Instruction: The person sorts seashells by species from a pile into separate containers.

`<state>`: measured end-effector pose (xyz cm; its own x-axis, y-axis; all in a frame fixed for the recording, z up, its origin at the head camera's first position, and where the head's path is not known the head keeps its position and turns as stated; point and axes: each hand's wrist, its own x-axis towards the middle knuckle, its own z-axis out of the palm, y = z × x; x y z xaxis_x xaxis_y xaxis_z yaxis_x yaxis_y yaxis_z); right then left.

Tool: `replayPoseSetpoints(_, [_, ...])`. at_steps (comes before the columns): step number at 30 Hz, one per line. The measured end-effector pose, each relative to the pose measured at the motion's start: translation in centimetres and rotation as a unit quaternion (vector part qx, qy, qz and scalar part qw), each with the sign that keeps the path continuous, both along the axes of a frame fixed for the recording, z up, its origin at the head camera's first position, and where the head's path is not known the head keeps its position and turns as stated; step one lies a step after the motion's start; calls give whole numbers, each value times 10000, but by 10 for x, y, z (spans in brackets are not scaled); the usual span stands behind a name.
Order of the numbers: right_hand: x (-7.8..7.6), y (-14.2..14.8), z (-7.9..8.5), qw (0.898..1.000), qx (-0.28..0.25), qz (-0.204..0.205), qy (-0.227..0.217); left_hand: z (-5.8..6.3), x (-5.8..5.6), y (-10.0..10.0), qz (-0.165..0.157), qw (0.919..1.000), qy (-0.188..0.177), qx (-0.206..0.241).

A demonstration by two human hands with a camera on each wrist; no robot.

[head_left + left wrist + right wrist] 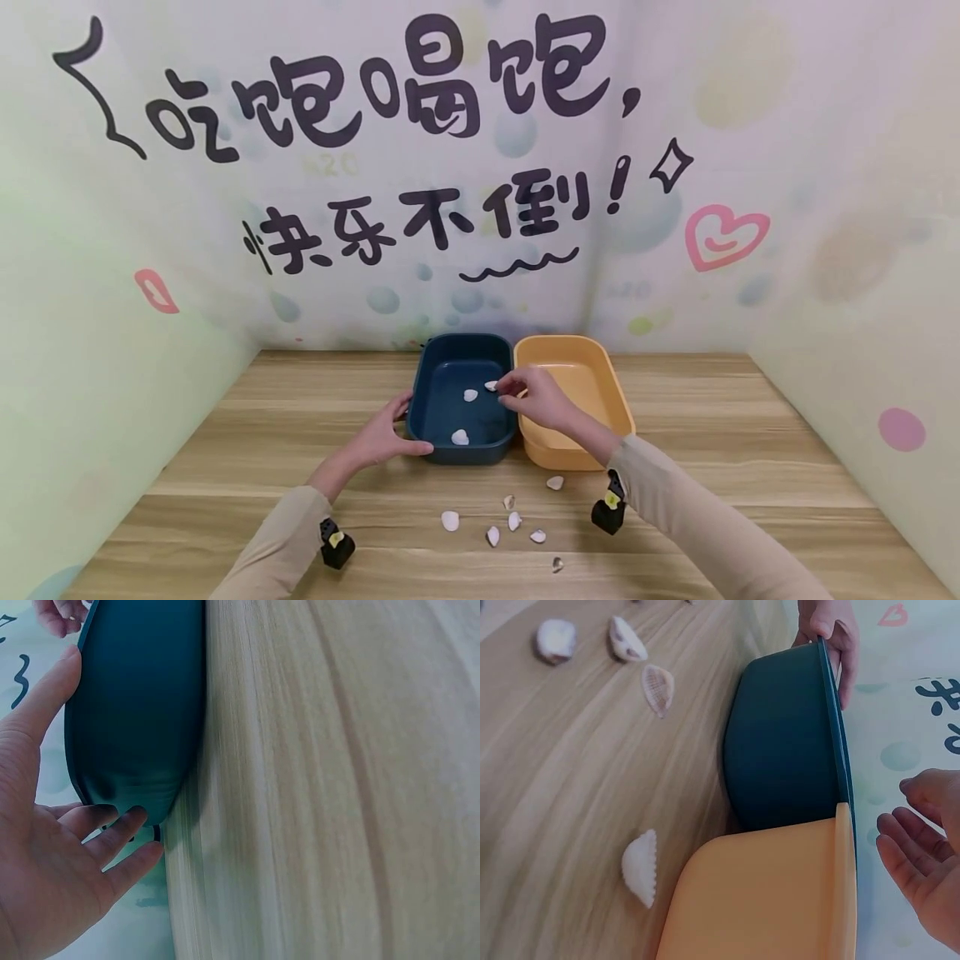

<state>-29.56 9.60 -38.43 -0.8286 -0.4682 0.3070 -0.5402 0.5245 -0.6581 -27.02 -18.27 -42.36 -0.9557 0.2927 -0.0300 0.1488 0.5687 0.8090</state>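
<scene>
The left hand (pixel 386 435) rests against the left side of a dark blue tub (pixel 465 455), fingers spread along the outside and thumb at the near-left corner. In the left wrist view its palm is turned up, with the thumb touching the rim. Over the tub's right side is the right hand (pixel 536 396); its thumb and fingers are apart with nothing between them in the right wrist view. A white seashell (pixel 491 386) shows right at those fingertips in the head view. Two other white shells, one heart-shaped (pixel 470 395) and one nearer (pixel 460 437), lie inside the tub.
A yellow tub (pixel 558 458) stands against the blue one on the right. Several loose shells lie on the wood-grain table (pixel 300 417) in front, including a white one (pixel 450 521) and a ridged one (pixel 640 868). A printed cloth wall (pixel 480 308) rises behind the tubs.
</scene>
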Motion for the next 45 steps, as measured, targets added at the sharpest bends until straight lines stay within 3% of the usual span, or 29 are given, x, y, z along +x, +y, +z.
replayPoseSetpoints(8, [8, 9, 0, 9997, -13, 179, 144, -1, 0, 0, 16, 10000, 9, -24])
replayPoseSetpoints(23, [44, 30, 7, 9981, 88, 590, 152, 0, 4, 3, 41, 10000, 24, -8])
replayPoseSetpoints(34, [66, 52, 2, 9949, 276, 950, -175, -4, 4, 3, 115, 9998, 85, -111])
replayPoseSetpoints(45, [86, 68, -6, 9940, 258, 998, -374, -2, 6, 3, 125, 9998, 56, -107])
